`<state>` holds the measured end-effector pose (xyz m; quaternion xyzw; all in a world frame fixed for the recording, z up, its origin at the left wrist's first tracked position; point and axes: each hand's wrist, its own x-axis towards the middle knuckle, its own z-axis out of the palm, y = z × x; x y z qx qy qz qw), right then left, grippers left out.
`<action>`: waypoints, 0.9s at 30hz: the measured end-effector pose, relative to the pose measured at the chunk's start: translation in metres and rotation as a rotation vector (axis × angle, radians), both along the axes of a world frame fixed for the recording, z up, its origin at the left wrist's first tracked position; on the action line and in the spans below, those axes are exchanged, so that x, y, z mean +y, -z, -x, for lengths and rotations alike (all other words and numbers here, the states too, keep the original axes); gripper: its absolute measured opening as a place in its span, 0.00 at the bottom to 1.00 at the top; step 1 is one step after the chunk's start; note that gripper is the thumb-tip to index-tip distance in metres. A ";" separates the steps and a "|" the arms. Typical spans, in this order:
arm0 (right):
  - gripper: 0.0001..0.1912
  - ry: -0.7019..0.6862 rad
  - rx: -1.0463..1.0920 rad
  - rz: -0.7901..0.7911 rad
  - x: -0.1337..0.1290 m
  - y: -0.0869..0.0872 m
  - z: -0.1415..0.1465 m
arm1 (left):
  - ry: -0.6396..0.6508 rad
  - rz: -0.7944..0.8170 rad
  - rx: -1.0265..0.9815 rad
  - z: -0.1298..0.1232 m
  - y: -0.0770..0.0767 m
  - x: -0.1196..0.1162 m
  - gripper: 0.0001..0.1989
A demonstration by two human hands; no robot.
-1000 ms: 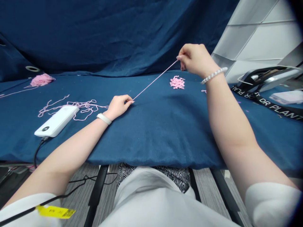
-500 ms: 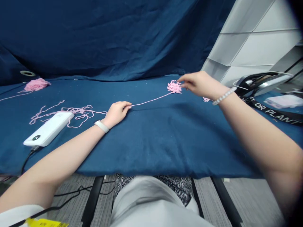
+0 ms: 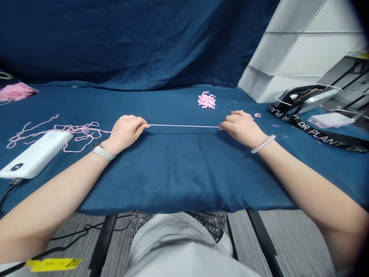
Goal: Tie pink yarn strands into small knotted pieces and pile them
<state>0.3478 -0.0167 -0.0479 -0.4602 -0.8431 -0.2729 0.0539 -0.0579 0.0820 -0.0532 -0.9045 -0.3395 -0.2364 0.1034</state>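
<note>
A pink yarn strand (image 3: 181, 125) stretches straight and taut between my two hands, just above the blue cloth. My left hand (image 3: 127, 130) is closed, pinching the strand between thumb and fingers at its left end. From behind that hand the yarn runs on into a loose, looping tangle (image 3: 83, 132) on the cloth. At the strand's right end my right hand (image 3: 240, 127) is closed on it, its fingertips partly hidden by the hand's back. Beyond the strand lies a small heap of short pink yarn pieces (image 3: 206, 100), touched by neither hand.
A white power bank (image 3: 37, 154) with a black cable lies at the left, beside the tangle. Farther back is a pink yarn bundle (image 3: 17, 92). To the right are a lettered black strap (image 3: 325, 134), a dark bag (image 3: 305, 98) and a clear box (image 3: 331, 120).
My right hand has moved from beside the yarn heap down toward me and grips the strand. The strand now runs level to it instead of toward the heap. The view has shifted slightly right.
</note>
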 end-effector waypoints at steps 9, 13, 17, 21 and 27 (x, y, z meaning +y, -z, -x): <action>0.16 0.011 0.081 0.096 -0.002 0.009 -0.003 | -0.010 0.042 -0.004 0.012 0.001 0.014 0.13; 0.14 0.031 0.119 0.166 -0.001 0.009 -0.008 | 0.005 0.061 0.019 0.005 0.004 0.008 0.14; 0.14 0.037 0.136 0.188 -0.003 0.007 -0.012 | -0.035 0.030 0.008 -0.004 0.004 -0.001 0.16; 0.14 0.060 0.155 0.248 -0.005 0.006 -0.013 | -0.039 -0.013 -0.033 -0.007 0.004 -0.006 0.16; 0.14 0.149 0.198 0.320 -0.004 0.009 -0.015 | -0.035 0.039 -0.035 -0.006 0.005 -0.005 0.12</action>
